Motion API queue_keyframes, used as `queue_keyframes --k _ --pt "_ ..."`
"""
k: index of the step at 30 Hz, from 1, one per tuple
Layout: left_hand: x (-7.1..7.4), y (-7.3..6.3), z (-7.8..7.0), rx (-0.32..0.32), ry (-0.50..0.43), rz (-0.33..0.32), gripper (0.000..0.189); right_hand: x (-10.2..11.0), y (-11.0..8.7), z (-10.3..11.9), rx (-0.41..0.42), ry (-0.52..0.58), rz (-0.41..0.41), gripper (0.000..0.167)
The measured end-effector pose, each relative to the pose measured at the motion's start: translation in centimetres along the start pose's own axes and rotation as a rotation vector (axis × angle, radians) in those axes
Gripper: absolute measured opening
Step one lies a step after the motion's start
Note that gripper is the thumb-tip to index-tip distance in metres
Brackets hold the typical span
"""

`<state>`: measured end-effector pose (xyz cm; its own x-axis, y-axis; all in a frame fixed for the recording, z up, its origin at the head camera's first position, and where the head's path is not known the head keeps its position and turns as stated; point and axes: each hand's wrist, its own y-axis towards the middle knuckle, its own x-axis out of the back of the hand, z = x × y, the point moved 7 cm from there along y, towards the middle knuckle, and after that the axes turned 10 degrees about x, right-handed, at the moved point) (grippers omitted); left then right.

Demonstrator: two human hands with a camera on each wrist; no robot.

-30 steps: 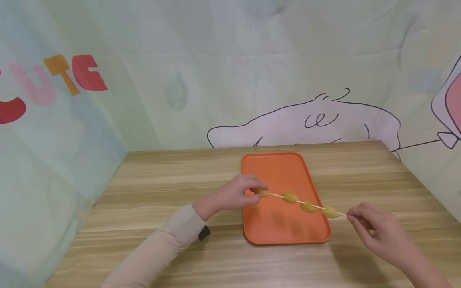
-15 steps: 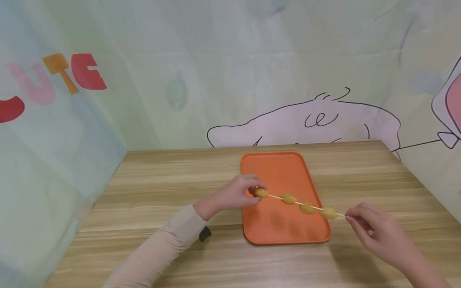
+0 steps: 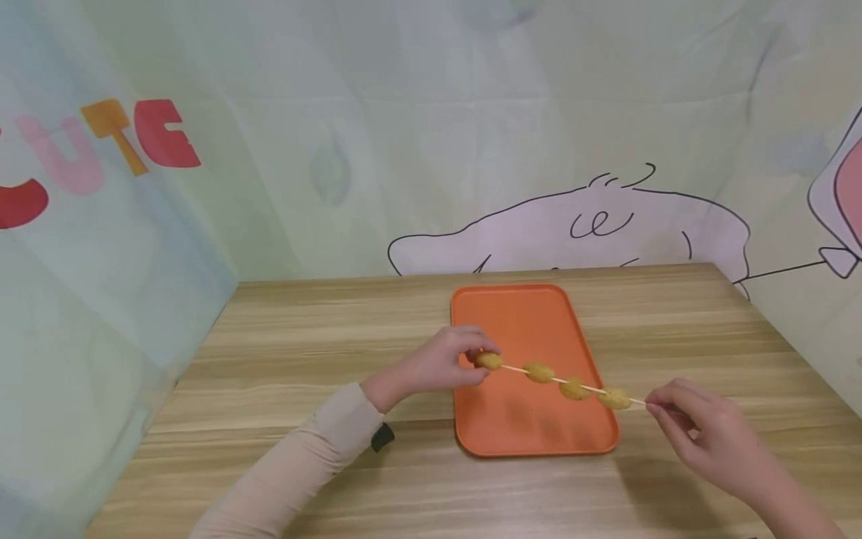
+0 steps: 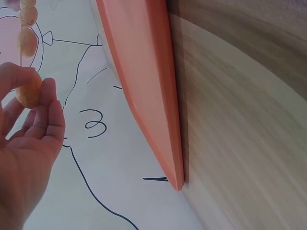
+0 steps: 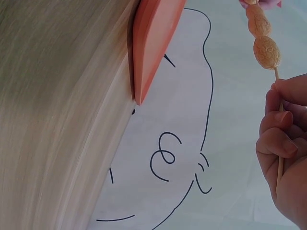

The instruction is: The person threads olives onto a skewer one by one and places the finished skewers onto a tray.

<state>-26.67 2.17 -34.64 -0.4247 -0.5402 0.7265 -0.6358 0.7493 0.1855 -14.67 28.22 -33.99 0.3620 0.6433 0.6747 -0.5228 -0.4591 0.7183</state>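
A skewer of several yellow-brown oval balls [image 3: 575, 388] slants over the orange tray [image 3: 521, 318], held above it at both ends. My left hand [image 3: 441, 364] pinches the ball at the far end of the stick between thumb and fingers; in the left wrist view this end ball [image 4: 29, 93] sits between the fingertips. With thumb and fingertips my right hand [image 3: 710, 434] grips the bare lower end of the stick. The right wrist view shows the wooden stick [image 5: 280, 177] running down past the curled fingers into the palm, below a wrinkled ball [image 5: 266, 51].
The tray lies flat on a wooden table [image 3: 303, 344], its low rim all round. Behind and to the left hangs a printed cloth [image 3: 283, 135] with letters and a line drawing. A dark object [image 3: 382, 437] shows beside the left sleeve [image 3: 303, 464].
Over the first half second the skewer and my right hand shift very slightly to the left. Both hands keep their hold, and the tray has not moved.
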Motion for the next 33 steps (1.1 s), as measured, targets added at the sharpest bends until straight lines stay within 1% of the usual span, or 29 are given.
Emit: queue_keyframes --k 7,13,21,29,33 --pt "-0.4 0.0 -0.6 -0.065 0.024 -0.015 0.019 0.0 0.2 0.1 0.040 0.010 -0.011 0.040" --pt "-0.7 -0.2 -1.4 -0.118 0.055 -0.047 0.019 0.0 0.3 0.2 0.062 0.027 -0.020 0.040" --pt "-0.9 -0.5 -2.7 -0.230 0.134 -0.107 0.018 -0.1 0.5 0.5 0.079 0.029 -0.025 0.041" --pt "-1.0 -0.5 -3.1 -0.271 0.184 -0.143 0.017 -0.5 0.6 0.5 0.073 0.032 -0.026 0.042" --pt "-1.1 -0.5 -3.2 -0.265 0.187 -0.147 0.018 -0.7 0.6 0.5 0.078 0.035 -0.027 0.041"
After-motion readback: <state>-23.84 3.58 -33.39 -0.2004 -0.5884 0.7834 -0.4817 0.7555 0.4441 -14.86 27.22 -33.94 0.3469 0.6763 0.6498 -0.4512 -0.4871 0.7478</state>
